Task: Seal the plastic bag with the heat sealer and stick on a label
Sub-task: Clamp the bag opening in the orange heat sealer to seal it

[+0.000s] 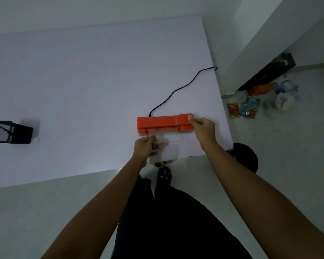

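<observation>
- We have the clear, flat plastic bag (166, 144) lying on the pale white table (82, 90), its open mouth tucked into the slot of the long orange plastic heat sealer (164, 124); its lower end hangs just over the table's near edge.
- To do this step well, we judge the mouth should lie flat and square across the sealing bar, without wrinkles, before the lid is pressed down evenly.
- Our left hand (145, 147) pinches the bag's left edge, thumb on top and fingers curled beneath, holding the film taut.
- Our right hand (204, 128) is loosely closed, thumb resting on the sealer's right end; we cannot tell whether it presses yet.
- The sealer's black power cord (181, 88) runs off toward the table's far right edge.
- We see no label, so sticking one on remains to do.
</observation>
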